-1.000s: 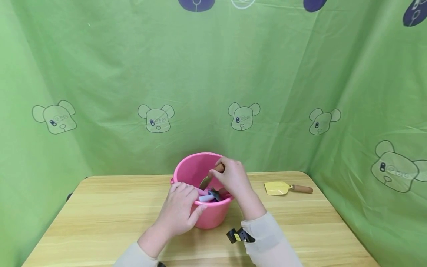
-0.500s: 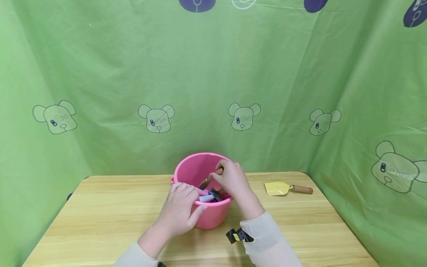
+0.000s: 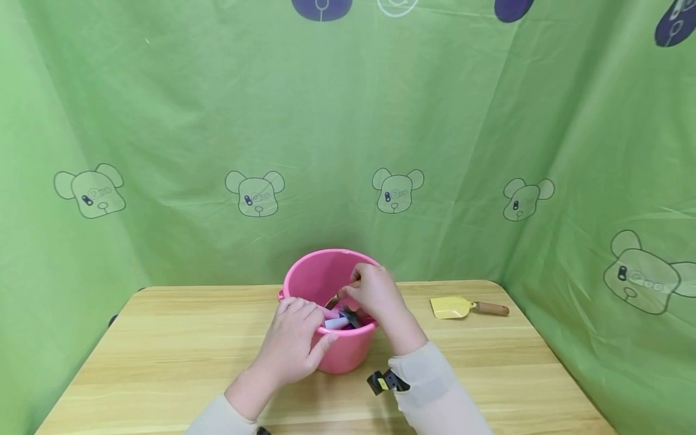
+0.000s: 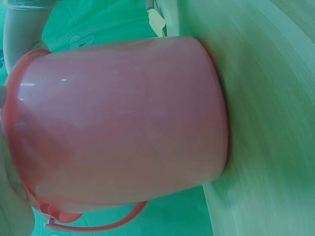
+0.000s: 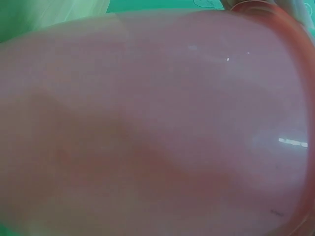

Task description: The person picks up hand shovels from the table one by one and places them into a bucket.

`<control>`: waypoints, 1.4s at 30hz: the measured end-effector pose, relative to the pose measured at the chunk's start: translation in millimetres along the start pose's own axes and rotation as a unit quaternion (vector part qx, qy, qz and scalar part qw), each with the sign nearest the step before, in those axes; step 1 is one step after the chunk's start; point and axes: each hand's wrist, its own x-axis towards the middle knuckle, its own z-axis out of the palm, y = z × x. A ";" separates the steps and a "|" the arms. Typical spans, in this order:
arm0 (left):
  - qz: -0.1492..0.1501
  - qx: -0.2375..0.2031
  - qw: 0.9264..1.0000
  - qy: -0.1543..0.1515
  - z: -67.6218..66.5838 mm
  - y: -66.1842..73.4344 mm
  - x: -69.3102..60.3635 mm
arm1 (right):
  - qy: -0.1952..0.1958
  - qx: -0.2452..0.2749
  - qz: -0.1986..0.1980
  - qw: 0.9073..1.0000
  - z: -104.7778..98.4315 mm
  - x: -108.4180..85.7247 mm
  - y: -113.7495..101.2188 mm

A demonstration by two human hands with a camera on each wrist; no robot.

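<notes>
A pink bucket (image 3: 344, 356) stands upright at the middle of the wooden table. My left hand (image 3: 290, 344) grips its near-left rim, fingers over the edge and thumb along the outside. Reaching in over the right side, my right hand (image 3: 375, 296) pinches the brown handle of a wooden-handled tool (image 3: 333, 301). Its lower end is hidden inside the bucket. Near the front rim lie a pale cylinder (image 3: 337, 324) and a dark grey-blue piece (image 3: 352, 318), among other partly hidden things. Both wrist views mostly show the bucket's outer wall (image 4: 123, 123).
To the right of the bucket, a yellow shovel (image 3: 452, 307) with a wooden handle lies flat on the table (image 3: 179, 350). Green curtains (image 3: 326, 121) printed with bear heads hang behind and at both sides. The bucket's handle (image 4: 108, 227) hangs down in the left wrist view.
My right hand has sunk a little deeper into the bucket, lowering the wooden-handled tool with it. The left hand and the bucket stay in place.
</notes>
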 end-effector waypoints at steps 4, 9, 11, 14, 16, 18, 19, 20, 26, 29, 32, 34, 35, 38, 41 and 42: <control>-0.001 -0.005 1.000 -0.003 -0.9 0.9 0.1 | -0.006 -0.031 -0.011 0.999 0.8 0.6 0.0; -0.006 -0.011 1.000 -0.010 -2.2 1.8 0.2 | -0.005 -0.052 -0.020 0.998 2.2 1.3 -0.2; -0.008 -0.009 1.000 -0.011 -2.2 1.8 0.3 | -0.006 -0.060 -0.022 0.998 2.0 0.9 -0.7; -0.009 -0.008 1.000 -0.011 -1.9 1.7 0.4 | -0.009 -0.084 -0.024 0.996 1.8 -0.5 -1.7; -0.007 -0.006 1.000 -0.009 -1.6 1.6 0.6 | -0.010 -0.107 -0.026 0.994 1.8 -1.4 -2.2; -0.003 -0.006 1.000 -0.005 -1.2 1.7 0.6 | -0.011 -0.130 -0.027 0.991 2.4 -2.1 -2.5; -0.002 -0.007 1.000 -0.005 -1.1 1.8 0.7 | -0.012 -0.139 -0.027 0.990 2.7 -2.2 -2.7; -0.002 -0.008 1.000 -0.004 -1.0 1.9 0.7 | -0.013 -0.146 -0.027 0.989 3.2 -2.3 -2.8; -0.004 -0.005 1.000 -0.008 -1.7 1.9 0.4 | -0.018 -0.181 -0.036 0.983 4.4 -3.2 -5.1; -0.003 -0.001 1.000 -0.007 -2.1 1.7 0.4 | -0.027 -0.221 -0.048 0.974 4.8 -3.1 -5.5; -0.003 0.002 1.000 -0.008 -2.9 1.6 0.6 | -0.039 -0.264 -0.064 0.962 5.4 -3.1 -5.1; -0.004 0.005 1.000 -0.008 -2.7 1.1 0.4 | -0.045 -0.278 -0.072 0.957 5.9 -3.1 -5.4; -0.004 0.006 1.000 -0.007 -2.9 1.1 0.4 | -0.047 -0.279 -0.072 0.956 6.1 -3.0 -5.6; -0.004 0.007 1.000 -0.006 -3.5 1.1 0.4 | -0.051 -0.279 -0.070 0.956 6.2 -3.4 -6.4; -0.003 0.009 1.000 -0.006 -4.3 1.6 0.5 | -0.051 -0.278 -0.065 0.957 7.1 -2.8 -6.1; -0.004 0.010 1.000 -0.008 -4.5 1.6 0.5 | -0.050 -0.277 -0.064 0.957 7.2 -2.8 -6.1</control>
